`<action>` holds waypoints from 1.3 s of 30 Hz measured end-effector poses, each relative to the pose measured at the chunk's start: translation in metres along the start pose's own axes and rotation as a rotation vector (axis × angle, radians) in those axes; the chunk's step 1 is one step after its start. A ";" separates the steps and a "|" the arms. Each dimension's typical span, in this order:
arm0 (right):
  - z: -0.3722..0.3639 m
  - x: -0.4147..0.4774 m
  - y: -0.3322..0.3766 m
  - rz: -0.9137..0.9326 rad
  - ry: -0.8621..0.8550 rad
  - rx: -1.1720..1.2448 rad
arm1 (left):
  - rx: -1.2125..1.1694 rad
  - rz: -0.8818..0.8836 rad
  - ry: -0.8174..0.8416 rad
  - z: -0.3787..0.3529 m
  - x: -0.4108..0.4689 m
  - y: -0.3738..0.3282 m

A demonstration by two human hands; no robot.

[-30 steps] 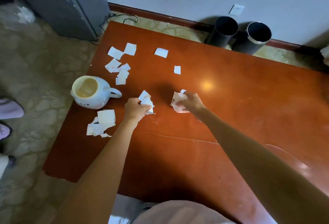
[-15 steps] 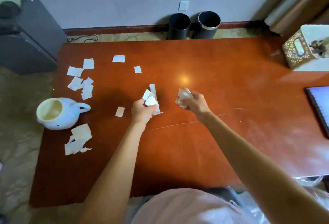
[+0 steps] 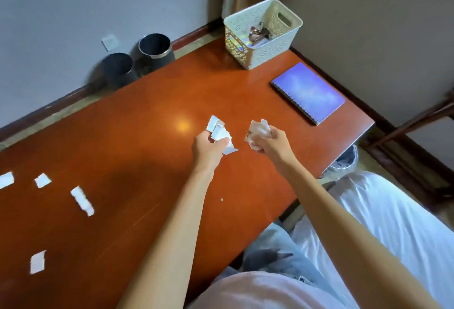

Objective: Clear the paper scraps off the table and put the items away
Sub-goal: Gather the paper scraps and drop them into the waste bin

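Observation:
My left hand (image 3: 207, 147) is closed around a bunch of white paper scraps (image 3: 219, 133) above the middle of the red-brown table (image 3: 137, 141). My right hand (image 3: 271, 145) grips a crumpled wad of paper scraps (image 3: 258, 130) just to the right, a short gap between the two hands. Several loose scraps lie on the table's left part, among them a long one (image 3: 82, 201), a small one (image 3: 42, 180) and one near the front edge (image 3: 37, 262). A purple spiral notebook (image 3: 308, 92) lies at the right end.
A white perforated basket (image 3: 261, 32) holding small items stands at the far right corner. Two dark cylindrical bins (image 3: 154, 50) stand on the floor by the wall. A bin lined with a plastic bag (image 3: 344, 162) sits below the table's right end. My lap is at the bottom right.
My view has swung right: the cup and most scraps have left the frame, the basket and notebook have come in. Both hands still hold their scraps and have lifted off the table.

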State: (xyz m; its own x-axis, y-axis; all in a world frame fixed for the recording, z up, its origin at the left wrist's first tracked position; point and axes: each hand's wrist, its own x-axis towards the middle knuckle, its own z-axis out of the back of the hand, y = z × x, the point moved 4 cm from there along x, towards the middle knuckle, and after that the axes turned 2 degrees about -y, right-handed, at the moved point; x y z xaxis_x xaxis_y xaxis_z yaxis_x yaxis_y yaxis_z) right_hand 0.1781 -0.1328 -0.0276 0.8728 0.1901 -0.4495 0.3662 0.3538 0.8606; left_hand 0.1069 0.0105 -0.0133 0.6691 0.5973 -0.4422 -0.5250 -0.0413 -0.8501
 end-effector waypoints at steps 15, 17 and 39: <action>0.368 0.176 -0.029 -0.053 -0.447 0.173 | 0.212 -0.142 0.393 -0.425 0.048 -0.137; 0.401 0.199 -0.043 -0.103 -0.467 0.171 | 0.265 -0.143 0.419 -0.476 0.057 -0.139; 0.478 0.424 -0.410 -0.716 -0.368 0.129 | 0.802 0.209 0.569 -0.801 0.220 0.113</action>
State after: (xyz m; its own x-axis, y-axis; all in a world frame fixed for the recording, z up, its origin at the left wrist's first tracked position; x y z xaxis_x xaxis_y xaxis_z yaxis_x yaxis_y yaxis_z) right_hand 0.5520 -0.6353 -0.4568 0.4545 -0.3637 -0.8131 0.8904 0.1628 0.4250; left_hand 0.6156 -0.5043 -0.4357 0.5646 0.1600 -0.8097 -0.7198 0.5754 -0.3883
